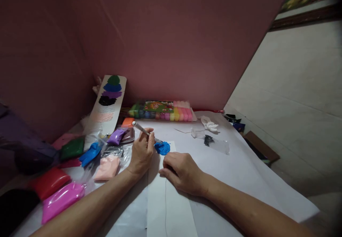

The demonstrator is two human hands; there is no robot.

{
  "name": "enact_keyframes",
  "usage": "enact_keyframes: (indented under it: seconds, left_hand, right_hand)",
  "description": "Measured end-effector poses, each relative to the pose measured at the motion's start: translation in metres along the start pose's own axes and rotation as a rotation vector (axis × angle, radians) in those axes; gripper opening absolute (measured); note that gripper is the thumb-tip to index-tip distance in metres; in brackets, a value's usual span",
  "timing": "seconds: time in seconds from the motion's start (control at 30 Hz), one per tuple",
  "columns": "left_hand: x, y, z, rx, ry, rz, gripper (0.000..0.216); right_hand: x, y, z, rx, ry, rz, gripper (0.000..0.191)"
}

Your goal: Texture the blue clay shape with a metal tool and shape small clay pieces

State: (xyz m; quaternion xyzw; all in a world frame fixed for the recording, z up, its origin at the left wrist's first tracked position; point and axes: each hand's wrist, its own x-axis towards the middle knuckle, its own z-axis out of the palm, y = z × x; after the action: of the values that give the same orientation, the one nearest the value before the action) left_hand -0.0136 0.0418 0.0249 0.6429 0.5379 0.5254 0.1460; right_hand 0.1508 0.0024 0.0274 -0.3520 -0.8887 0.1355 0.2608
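Note:
My left hand [143,150] is closed around a slim pen-shaped tool [141,128] with a white end and a grey shaft. Its lower end meets a rough round patch of blue clay [162,148] at the top of a narrow white card strip [173,208]. Just below the patch, my right hand [180,171] rests on the strip with curled fingers; whatever may be inside them is hidden. A thin line runs down the strip toward me.
Bagged clay lies left: peach [107,167], purple [117,136], blue [91,154], green [72,148], red [50,183] and pink [62,200]. Behind lean a color-patched card [107,105] and a multicolored clay pack [162,111]. Crumpled tissue [209,123] and an opened plastic wrapper [220,146] lie right.

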Motion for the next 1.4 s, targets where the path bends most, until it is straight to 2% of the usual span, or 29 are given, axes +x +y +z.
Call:
enact_keyframes:
  seconds: [0.17,0.27,0.47,1.0,1.23,1.4]
  left_hand:
    - [0.0014,-0.0011,0.0023,0.034,-0.102,-0.046,0.023]
    - [0.0015,-0.0012,0.0022,0.074,-0.106,-0.067,0.024]
    - [0.0018,0.0002,0.0000,0.206,-0.065,-0.110,0.025]
    - [0.0025,0.0014,-0.0040,0.326,0.065,-0.109,0.025]
    - [0.0016,-0.0035,-0.0061,0.231,0.216,-0.006,0.025]
    - [0.0002,-0.0047,-0.0062,0.229,0.161,-0.026,0.027]
  right_hand:
    - [0.0001,-0.0008,-0.0008,-0.005,-0.004,-0.001,0.014]
    - [0.0004,-0.0008,-0.0005,-0.008,-0.003,-0.002,0.014]
    - [0.0002,0.0007,0.0006,-0.009,0.000,-0.006,0.014]
    - [-0.0008,0.0010,0.0013,-0.004,0.000,-0.002,0.015]
    - [0.0002,-0.0005,0.0002,0.018,0.004,0.003,0.014]
    - [0.0004,-0.0009,0.0000,0.015,0.001,0.006,0.014]
